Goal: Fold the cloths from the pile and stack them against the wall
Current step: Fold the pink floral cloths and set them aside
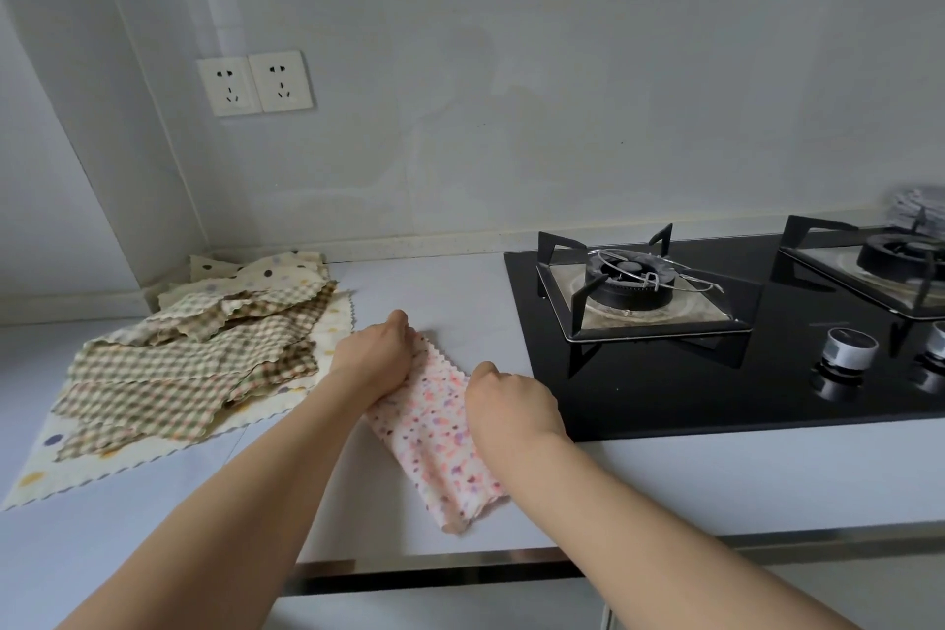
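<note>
My left hand [376, 363] lies knuckles-up on the far left corner of the pink, flower-speckled fleece cloth with zigzag-cut edges [434, 430], its fingers curled under and gripping that corner; my right hand [511, 402] sits on the cloth's right edge near mid-length, fingers likewise curled down onto the fabric, though whether they pinch it or only press I cannot tell, since the fingertips are hidden. The cloth lies on the pale grey worktop [153, 517] between my 2 forearms, just left of the black glass gas hob [665, 389] and well apart from the wall. It appears already doubled once into a narrow strip; its long axis runs diagonally, from the far end under my left hand toward the near end, which overhangs or reaches the counter's front edge, pointing toward me and slightly right. I judge the step in hand to be the folding of this 1 cloth, part-way through. The next move probably calls for bringing one short end over the other to halve the strip, keeping the edges aligned, before carrying it to the wall. To my left lies the loose pile of checked green-and-beige and cream dotted cloths [204, 363], spread over the corner and still unfolded. I see no finished stack against the white wall [511, 118].
</note>
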The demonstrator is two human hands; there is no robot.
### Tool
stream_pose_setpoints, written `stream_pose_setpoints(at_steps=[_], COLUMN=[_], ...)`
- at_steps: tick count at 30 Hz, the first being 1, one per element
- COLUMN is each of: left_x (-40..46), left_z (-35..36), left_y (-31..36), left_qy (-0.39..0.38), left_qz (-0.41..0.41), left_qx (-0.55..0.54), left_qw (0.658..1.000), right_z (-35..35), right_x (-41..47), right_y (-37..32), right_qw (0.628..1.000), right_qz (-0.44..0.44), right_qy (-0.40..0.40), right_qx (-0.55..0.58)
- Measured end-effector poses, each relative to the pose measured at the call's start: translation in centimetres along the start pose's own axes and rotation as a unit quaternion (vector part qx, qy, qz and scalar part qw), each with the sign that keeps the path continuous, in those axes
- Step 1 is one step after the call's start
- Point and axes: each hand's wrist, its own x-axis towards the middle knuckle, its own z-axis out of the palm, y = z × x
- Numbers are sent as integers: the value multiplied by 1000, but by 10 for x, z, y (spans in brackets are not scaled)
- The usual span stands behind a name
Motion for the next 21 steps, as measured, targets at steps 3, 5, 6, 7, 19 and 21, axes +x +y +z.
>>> stream_pose_setpoints(at_steps=[3, 5, 6, 7, 19, 21], left_x=[3, 5, 6, 7, -31, -50], left_z=[0, -3, -3, -4, -27, -27], left_y=[2, 5, 6, 7, -9, -11], left_qy=[-13, -25, -33, -40, 149, 90], left_qz=[-16, -20, -21, -22, 23, 45], left_qx=[14, 32, 43, 54, -119, -146], left_qw=[1000, 999, 998, 998, 981, 984], right_z=[-1, -2, -3, -5, -30, -23], right_x=[-2, -3, -3, -3, -22, -28], right_y=[0, 0, -1, -2, 0, -7], right_qw=[1000, 1000, 1000, 1000, 977, 978], right_qz=[4, 12, 15, 13, -187, -167], right_qy=[-2, -11, -16, -23, 86, 50], right_qx=[-4, -3, -6, -16, 46, 115])
